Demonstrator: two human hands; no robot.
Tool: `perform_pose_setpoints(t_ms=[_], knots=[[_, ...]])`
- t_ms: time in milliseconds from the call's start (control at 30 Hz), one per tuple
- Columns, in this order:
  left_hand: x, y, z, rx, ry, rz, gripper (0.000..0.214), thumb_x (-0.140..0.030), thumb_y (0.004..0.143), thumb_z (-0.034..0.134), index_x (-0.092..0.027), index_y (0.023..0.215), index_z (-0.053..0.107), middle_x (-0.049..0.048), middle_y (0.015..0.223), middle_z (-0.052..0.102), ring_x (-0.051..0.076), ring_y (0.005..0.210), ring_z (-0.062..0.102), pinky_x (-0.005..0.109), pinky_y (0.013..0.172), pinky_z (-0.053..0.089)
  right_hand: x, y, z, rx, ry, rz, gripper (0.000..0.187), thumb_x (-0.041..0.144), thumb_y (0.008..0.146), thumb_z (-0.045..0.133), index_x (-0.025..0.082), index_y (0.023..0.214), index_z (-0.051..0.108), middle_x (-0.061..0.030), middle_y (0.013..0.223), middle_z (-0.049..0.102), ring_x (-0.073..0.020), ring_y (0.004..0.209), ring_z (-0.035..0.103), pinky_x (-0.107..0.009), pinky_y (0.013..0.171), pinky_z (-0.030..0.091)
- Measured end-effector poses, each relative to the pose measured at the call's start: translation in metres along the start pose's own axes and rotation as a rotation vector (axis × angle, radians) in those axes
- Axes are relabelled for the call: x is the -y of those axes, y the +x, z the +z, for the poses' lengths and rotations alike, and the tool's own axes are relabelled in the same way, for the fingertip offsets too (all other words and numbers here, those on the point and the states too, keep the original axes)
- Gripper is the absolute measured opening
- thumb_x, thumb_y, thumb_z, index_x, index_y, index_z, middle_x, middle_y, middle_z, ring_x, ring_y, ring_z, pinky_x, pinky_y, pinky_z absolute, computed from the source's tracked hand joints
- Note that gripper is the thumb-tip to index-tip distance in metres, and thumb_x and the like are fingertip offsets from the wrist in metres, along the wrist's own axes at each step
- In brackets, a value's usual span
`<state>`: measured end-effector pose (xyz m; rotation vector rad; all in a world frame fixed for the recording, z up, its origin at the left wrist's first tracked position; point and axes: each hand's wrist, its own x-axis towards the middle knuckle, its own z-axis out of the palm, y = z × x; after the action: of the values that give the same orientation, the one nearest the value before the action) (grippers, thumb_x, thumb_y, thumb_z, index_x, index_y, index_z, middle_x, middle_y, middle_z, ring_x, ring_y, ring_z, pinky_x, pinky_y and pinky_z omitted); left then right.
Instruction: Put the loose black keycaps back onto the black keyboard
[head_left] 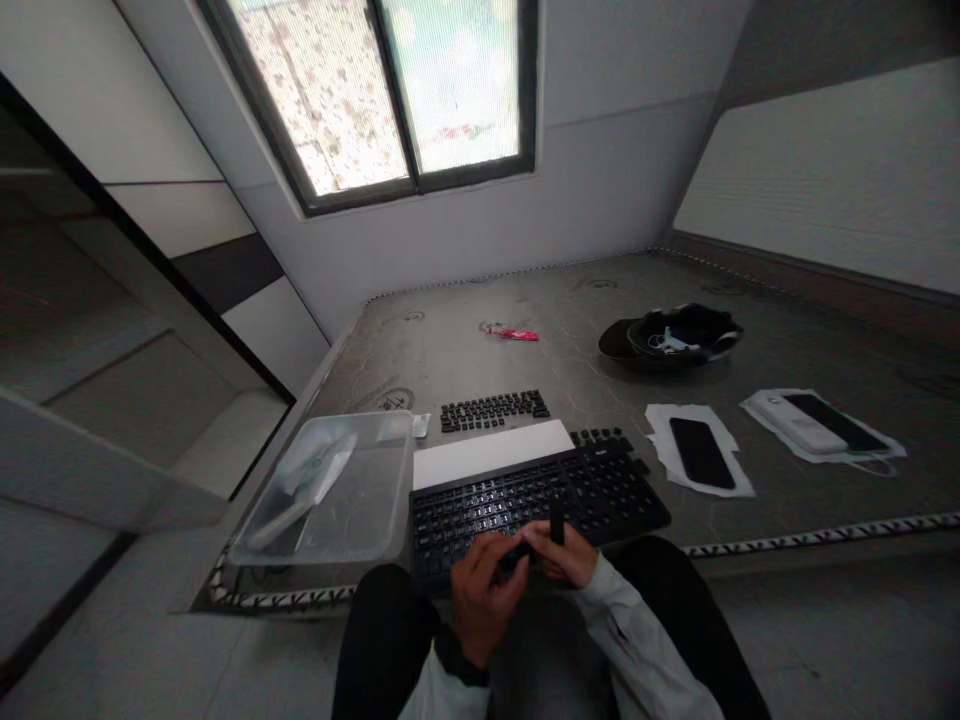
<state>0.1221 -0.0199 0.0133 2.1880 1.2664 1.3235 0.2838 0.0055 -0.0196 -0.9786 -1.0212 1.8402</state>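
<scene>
A black keyboard (540, 495) with its keycaps removed lies at the near edge of the grey mat (780, 350). Over its front edge my two hands meet. My left hand (484, 590) is closed, its fingers pinching a small dark piece I cannot name. My right hand (561, 552) is closed round a slim black tool (556, 521) that stands upright. Rows of removed black keycaps (493, 410) lie behind a white sheet (491, 453). More keycaps (604, 437) sit by the keyboard's far right corner.
A clear plastic tray (330, 490) with tools stands left of the keyboard. A black phone (701, 452) on white paper, a white device (795, 422) beside another phone, a black cap (675, 338) and a red wrapper (511, 333) lie further out. My dark trouser knees flank the hands.
</scene>
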Motion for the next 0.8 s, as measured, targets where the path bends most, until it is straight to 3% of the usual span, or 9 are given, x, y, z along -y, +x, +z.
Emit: perform_pose_setpoints(t_ms=[267,367,467,600,667,800], knots=[[0.004,0.021,-0.03,-0.045,0.123,-0.09,0.015,-0.027,0.085,0.061,-0.021,0.098,0.066,0.0028,0.094,0.069,0.006,0.051,0.054,0.02,0.052,0.05,0.003,-0.002,-0.007,0.072,0.052,0.006,0.062,0.07,0.068,0.066,0.012,0.09,0.064,0.0136,0.036,0.027,-0.0025,0.033,0.017,-0.021,0.036,0.012],[0.007,0.05,-0.042,-0.042,0.204,-0.144,0.019,-0.031,0.084,0.063,-0.022,0.101,0.065,0.0013,0.092,0.069,0.006,0.05,0.052,0.021,0.053,0.049,0.003,-0.002,-0.006,0.095,0.069,0.009,0.059,0.066,0.072,0.065,0.011,0.092,0.064,0.0137,0.039,0.027,-0.0021,0.034,0.016,-0.021,0.037,0.011],[0.015,0.092,-0.043,0.048,0.252,-0.138,0.02,-0.034,0.083,0.063,-0.022,0.098,0.067,-0.0007,0.09,0.071,0.007,0.05,0.052,0.021,0.055,0.047,0.003,-0.001,-0.004,0.093,0.094,0.012,0.058,0.066,0.072,0.065,0.011,0.091,0.064,0.0141,0.039,0.026,-0.0018,0.034,0.015,-0.021,0.037,0.01],[0.037,0.155,-0.02,0.206,0.314,-0.068,0.018,-0.032,0.082,0.063,-0.024,0.098,0.067,-0.0022,0.096,0.072,0.009,0.058,0.058,0.023,0.066,0.049,0.0,0.001,-0.001,0.073,0.085,0.035,0.062,0.071,0.067,0.065,0.012,0.088,0.063,0.0142,0.038,0.026,-0.002,0.034,0.016,-0.021,0.037,0.011],[0.051,0.185,-0.001,0.294,0.391,-0.035,0.018,-0.032,0.082,0.063,-0.023,0.097,0.066,-0.0012,0.1,0.072,0.012,0.078,0.065,0.024,0.078,0.049,0.0,0.001,0.001,0.056,0.076,0.044,0.064,0.073,0.066,0.064,0.012,0.086,0.063,0.0138,0.038,0.027,-0.0021,0.034,0.017,-0.021,0.037,0.011],[0.078,0.23,0.043,0.6,0.643,-0.027,0.025,-0.037,0.084,0.059,-0.026,0.106,0.063,-0.0007,0.107,0.07,0.017,0.099,0.064,0.026,0.086,0.047,0.005,-0.002,0.003,0.052,0.086,0.053,0.061,0.072,0.068,0.064,0.013,0.085,0.063,0.0131,0.04,0.027,-0.0025,0.036,0.017,-0.02,0.038,0.012]])
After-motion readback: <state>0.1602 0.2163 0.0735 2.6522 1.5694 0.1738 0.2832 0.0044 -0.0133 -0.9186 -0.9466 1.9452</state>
